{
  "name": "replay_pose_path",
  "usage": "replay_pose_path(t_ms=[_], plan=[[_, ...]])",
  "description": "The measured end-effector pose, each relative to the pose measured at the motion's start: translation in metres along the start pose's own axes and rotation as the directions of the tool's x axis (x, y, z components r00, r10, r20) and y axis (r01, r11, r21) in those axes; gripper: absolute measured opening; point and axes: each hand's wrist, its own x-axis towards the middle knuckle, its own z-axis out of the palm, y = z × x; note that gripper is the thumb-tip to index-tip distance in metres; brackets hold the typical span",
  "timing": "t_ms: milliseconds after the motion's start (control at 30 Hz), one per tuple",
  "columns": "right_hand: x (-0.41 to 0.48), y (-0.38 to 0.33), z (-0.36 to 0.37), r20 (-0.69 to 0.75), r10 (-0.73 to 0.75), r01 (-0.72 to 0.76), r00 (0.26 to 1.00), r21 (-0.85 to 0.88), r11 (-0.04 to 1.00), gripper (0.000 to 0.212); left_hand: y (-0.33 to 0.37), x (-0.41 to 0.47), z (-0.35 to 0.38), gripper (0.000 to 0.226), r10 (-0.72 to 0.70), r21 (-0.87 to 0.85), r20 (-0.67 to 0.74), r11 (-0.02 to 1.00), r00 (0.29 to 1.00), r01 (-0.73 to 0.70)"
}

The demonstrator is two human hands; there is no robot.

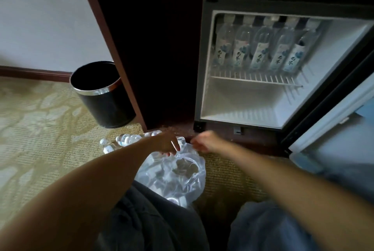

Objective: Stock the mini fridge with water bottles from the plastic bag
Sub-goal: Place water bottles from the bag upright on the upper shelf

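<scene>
The mini fridge [204, 64] stands open at the right, with several labelled water bottles [260, 48] in a row on its upper wire shelf [255, 79]. Its lower compartment holds nothing. A clear plastic bag [178, 175] with bottles inside lies on the carpet in front of me. My left hand [167, 143] reaches into the bag's mouth, fingers curled down on a bottle or the bag edge; which one I cannot tell. My right hand [204, 141] pinches the bag's right rim. A few loose bottles [125, 140] lie on the floor left of the bag.
A black round waste bin [103, 94] stands on the patterned carpet to the left. A dark wooden cabinet panel [145, 58] rises between bin and fridge. The fridge door [332, 121] hangs open at the right. My knees are at the bottom.
</scene>
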Motion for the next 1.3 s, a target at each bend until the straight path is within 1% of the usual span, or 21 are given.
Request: replay_pose_path(t_ms=[67,100,167,233,333,367,400,467,533,567,633,700,767,833,900,967,1033,1133,1167,1233,1300], plan=[[0.008,0.021,0.029,0.096,0.040,-0.034,0.995,-0.062,0.998,0.030,-0.005,0.006,0.004,0.020,-0.040,0.006,0.016,0.999,0.999,0.040],[0.013,0.030,0.041,0.117,0.055,-0.045,0.992,-0.085,0.995,0.030,-0.006,0.011,0.007,0.019,-0.050,0.050,0.009,0.998,0.999,0.050],[0.024,0.042,0.057,0.126,0.075,-0.065,0.989,-0.082,0.995,0.031,-0.008,0.022,0.013,0.027,-0.066,0.115,0.003,0.991,0.998,0.065],[0.038,0.050,0.067,0.134,0.098,-0.086,0.986,-0.094,0.992,0.031,-0.009,0.034,0.022,0.033,-0.073,0.106,0.017,0.992,0.997,0.070],[0.058,0.063,0.075,0.143,0.134,-0.105,0.981,-0.197,0.975,0.031,-0.016,0.046,0.046,0.035,-0.095,0.040,-0.004,0.995,0.996,0.095],[0.062,0.067,0.078,0.138,0.143,-0.110,0.980,-0.226,0.968,0.032,-0.021,0.047,0.056,0.036,-0.107,0.028,-0.048,0.994,0.993,0.108],[0.067,0.072,0.080,0.142,0.138,-0.100,0.980,-0.247,0.964,0.032,-0.028,0.048,0.066,0.036,-0.134,0.018,-0.124,0.990,0.983,0.138],[0.076,0.076,0.085,0.146,0.129,-0.087,0.981,-0.266,0.960,0.034,-0.045,0.052,0.080,0.038,-0.211,-0.003,-0.279,0.976,0.937,0.219],[0.082,0.078,0.088,0.130,0.132,-0.086,0.983,-0.313,0.946,0.036,-0.063,0.055,0.086,0.048,-0.252,0.040,-0.344,0.959,0.905,0.282],[0.085,0.080,0.089,0.124,0.134,-0.086,0.983,-0.334,0.939,0.038,-0.068,0.056,0.088,0.055,-0.257,0.082,-0.349,0.949,0.901,0.303],[0.090,0.084,0.092,0.160,0.052,0.012,0.986,-0.378,0.926,0.046,-0.076,0.056,0.094,0.065,-0.213,0.200,-0.351,0.934,0.912,0.296],[0.095,0.089,0.100,0.183,-0.024,0.099,0.983,-0.416,0.904,0.049,-0.082,0.055,0.104,0.077,-0.171,0.290,-0.322,0.918,0.931,0.269],[0.101,0.094,0.112,0.201,-0.046,0.131,0.979,-0.437,0.890,0.050,-0.089,0.055,0.114,0.097,-0.206,0.304,-0.267,0.909,0.941,0.285],[0.106,0.094,0.119,0.211,-0.042,0.138,0.977,-0.465,0.875,0.059,-0.096,0.056,0.120,0.106,-0.229,0.318,-0.232,0.901,0.945,0.296],[0.110,0.096,0.122,0.239,-0.040,0.168,0.970,-0.546,0.820,0.070,-0.101,0.058,0.124,0.106,-0.225,0.353,-0.229,0.887,0.947,0.297],[0.116,0.099,0.128,0.256,-0.025,0.191,0.966,-0.650,0.736,0.074,-0.104,0.059,0.129,0.103,-0.226,0.389,-0.233,0.870,0.946,0.303],[0.121,0.101,0.140,0.262,0.008,0.194,0.965,-0.734,0.651,0.068,-0.105,0.062,0.133,0.100,-0.230,0.405,-0.244,0.859,0.942,0.314],[0.125,0.096,0.153,0.249,0.036,0.188,0.968,-0.810,0.556,0.046,-0.107,0.068,0.134,0.097,-0.233,0.421,-0.256,0.847,0.938,0.325],[0.126,0.096,0.155,0.249,0.048,0.190,0.967,-0.837,0.514,0.043,-0.108,0.069,0.134,0.097,-0.238,0.421,-0.253,0.846,0.938,0.328],[0.124,0.097,0.158,0.242,0.069,0.186,0.968,-0.871,0.454,0.051,-0.108,0.071,0.133,0.096,-0.239,0.447,-0.249,0.832,0.939,0.330],[0.126,0.103,0.161,0.203,0.072,0.151,0.977,-0.883,0.444,0.054,-0.108,0.072,0.133,0.096,-0.224,0.497,-0.251,0.805,0.942,0.324]])
